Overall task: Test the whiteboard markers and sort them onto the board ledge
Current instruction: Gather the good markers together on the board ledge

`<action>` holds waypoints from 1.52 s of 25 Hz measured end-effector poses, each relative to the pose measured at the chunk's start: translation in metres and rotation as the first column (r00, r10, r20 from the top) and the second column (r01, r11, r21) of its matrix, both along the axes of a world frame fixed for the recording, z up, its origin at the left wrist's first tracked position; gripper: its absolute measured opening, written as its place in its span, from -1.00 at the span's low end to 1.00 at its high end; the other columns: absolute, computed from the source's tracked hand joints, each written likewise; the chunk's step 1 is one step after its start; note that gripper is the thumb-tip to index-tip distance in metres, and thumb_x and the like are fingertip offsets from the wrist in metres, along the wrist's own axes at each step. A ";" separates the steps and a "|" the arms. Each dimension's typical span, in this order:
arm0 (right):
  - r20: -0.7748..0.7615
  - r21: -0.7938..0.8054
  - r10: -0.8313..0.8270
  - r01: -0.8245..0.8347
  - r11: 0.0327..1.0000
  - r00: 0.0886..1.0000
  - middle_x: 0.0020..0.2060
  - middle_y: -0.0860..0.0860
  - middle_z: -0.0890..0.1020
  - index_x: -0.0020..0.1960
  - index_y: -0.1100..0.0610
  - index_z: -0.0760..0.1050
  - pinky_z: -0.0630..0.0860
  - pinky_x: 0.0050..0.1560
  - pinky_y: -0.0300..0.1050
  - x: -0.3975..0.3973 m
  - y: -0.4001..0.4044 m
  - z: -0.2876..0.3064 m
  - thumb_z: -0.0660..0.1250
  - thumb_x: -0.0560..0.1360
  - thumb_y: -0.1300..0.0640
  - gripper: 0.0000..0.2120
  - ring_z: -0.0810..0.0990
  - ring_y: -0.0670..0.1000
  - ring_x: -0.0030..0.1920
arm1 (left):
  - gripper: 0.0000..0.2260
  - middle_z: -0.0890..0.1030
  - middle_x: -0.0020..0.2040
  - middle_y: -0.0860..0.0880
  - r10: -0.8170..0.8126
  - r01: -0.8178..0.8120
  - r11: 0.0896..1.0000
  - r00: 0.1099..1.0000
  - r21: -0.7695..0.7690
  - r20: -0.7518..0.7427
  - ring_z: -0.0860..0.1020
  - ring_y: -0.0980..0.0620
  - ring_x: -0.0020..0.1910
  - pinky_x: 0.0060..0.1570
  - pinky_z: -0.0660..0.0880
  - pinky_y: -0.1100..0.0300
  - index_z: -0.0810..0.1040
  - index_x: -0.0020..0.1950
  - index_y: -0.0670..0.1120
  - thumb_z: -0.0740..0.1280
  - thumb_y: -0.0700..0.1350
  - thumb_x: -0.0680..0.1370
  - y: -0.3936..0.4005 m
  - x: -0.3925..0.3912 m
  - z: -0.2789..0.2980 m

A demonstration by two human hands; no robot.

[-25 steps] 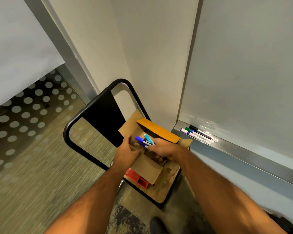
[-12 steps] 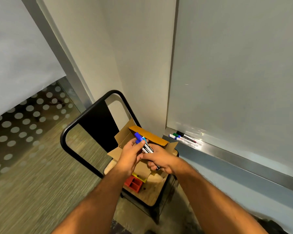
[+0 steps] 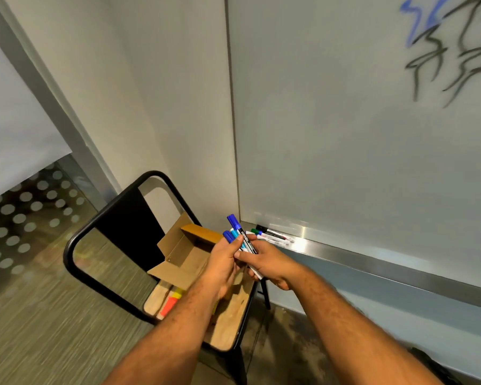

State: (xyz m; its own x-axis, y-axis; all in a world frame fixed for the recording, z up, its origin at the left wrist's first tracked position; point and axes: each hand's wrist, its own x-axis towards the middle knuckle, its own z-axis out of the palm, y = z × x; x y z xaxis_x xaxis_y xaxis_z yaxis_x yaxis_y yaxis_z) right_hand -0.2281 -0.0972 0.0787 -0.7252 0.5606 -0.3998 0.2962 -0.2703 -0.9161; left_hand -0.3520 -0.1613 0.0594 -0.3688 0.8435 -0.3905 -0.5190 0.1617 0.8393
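Slim plastic markers [image 3: 240, 239] gripped by both hands [image 3: 243, 259] above open corrugated cardboard box [image 3: 182, 255].

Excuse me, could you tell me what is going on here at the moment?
A person stands at a whiteboard holding a bunch of markers in both hands, the left hand and right hand gripping them together. A few markers already lie on the ledge. An open cardboard box sits on a chair below.
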 end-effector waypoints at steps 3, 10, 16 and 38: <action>0.014 -0.010 -0.019 0.019 1.000 1.000 -0.13 0.00 0.67 0.25 0.06 0.58 0.55 -0.26 -0.25 0.027 0.001 0.009 0.26 0.75 -0.02 -0.79 0.59 -0.13 -0.27 | -0.75 0.74 0.11 -0.20 -0.019 0.019 1.000 0.998 0.003 -0.065 0.67 -0.02 -0.32 -0.37 0.59 0.09 0.55 0.33 -0.22 0.28 -0.11 0.72 0.009 0.024 0.010; 0.031 -0.275 -0.069 0.075 0.958 0.997 0.09 0.15 0.77 0.36 0.05 0.53 0.75 0.00 0.06 0.107 0.022 0.029 0.24 0.75 -0.08 -0.71 0.76 0.13 0.01 | -0.76 0.74 0.18 -0.11 -0.099 0.102 0.994 0.992 0.042 -0.072 0.71 -0.14 0.14 0.09 0.65 -0.04 0.60 0.32 -0.16 0.25 -0.11 0.73 0.029 0.085 0.027; -0.133 -0.416 -0.194 0.123 0.901 0.972 0.23 0.33 0.70 0.39 0.23 0.56 0.72 0.04 0.02 0.182 0.045 0.023 0.29 0.73 0.11 -0.70 0.76 0.19 0.01 | -0.72 0.68 0.31 -0.11 -0.137 0.132 0.982 0.990 0.137 0.028 0.64 -0.06 0.34 0.41 0.48 -0.12 0.50 0.44 -0.08 0.16 -0.14 0.75 0.053 0.146 0.037; -0.185 -0.067 -0.471 0.468 0.881 0.862 0.07 0.07 0.79 0.20 0.11 0.65 0.73 0.05 -0.05 0.259 0.114 0.010 0.45 0.62 0.30 -0.81 0.80 0.07 0.07 | -0.87 0.76 0.03 -0.20 0.407 -0.425 0.905 0.880 0.025 0.244 0.77 -0.11 -0.04 0.01 0.65 -0.08 0.61 0.20 -0.22 0.31 -0.27 0.68 0.148 0.260 0.032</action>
